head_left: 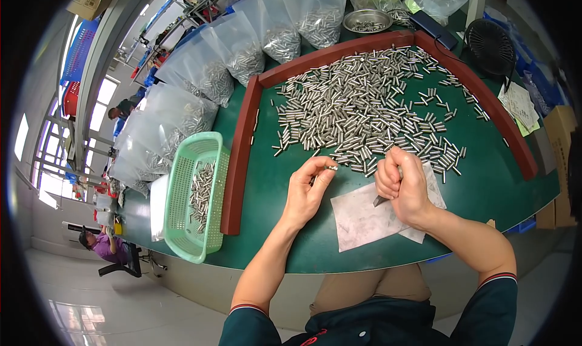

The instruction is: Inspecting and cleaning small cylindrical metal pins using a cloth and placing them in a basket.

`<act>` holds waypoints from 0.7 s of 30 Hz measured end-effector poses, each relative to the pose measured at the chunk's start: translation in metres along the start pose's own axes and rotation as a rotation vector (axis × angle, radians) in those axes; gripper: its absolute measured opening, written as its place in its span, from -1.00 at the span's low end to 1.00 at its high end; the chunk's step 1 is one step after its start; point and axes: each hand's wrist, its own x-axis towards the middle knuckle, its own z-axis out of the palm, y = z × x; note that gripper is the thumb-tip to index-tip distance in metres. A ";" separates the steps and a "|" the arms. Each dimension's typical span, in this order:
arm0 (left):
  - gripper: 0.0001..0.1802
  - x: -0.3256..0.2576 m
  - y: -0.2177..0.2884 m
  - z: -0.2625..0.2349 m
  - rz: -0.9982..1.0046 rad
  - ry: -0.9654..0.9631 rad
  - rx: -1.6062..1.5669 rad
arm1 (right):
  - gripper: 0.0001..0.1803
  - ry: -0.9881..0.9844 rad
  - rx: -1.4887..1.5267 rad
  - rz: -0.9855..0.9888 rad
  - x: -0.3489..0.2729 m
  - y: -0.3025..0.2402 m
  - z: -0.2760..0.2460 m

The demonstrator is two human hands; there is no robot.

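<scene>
My left hand [307, 189] is closed in a pinch over the table, with small metal pins [331, 168] between thumb and forefinger; how many I cannot tell. To its right, my right hand [401, 185] makes a fist around a slim tool whose dark pointed tip [379, 201] sticks out below the fingers. Its handle is hidden, so its kind is unclear. Beneath that fist lie smudged whitish sheets [357, 221], paper or cloth. Just beyond both hands spreads a large heap of short shiny metal pins [357, 103] on the green tabletop [309, 246].
Dark red rails [238, 164] frame the heap. A pale green basket [174, 225] holding more pins stands left of them. Clear plastic bags [242, 52] of metal parts line the far left side. A steel bowl [367, 20] and a black fan [491, 47] stand at the back.
</scene>
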 end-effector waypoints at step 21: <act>-0.87 -0.052 0.035 0.028 -0.043 -0.196 0.567 | -0.57 -0.111 0.053 -0.166 -0.013 0.005 0.007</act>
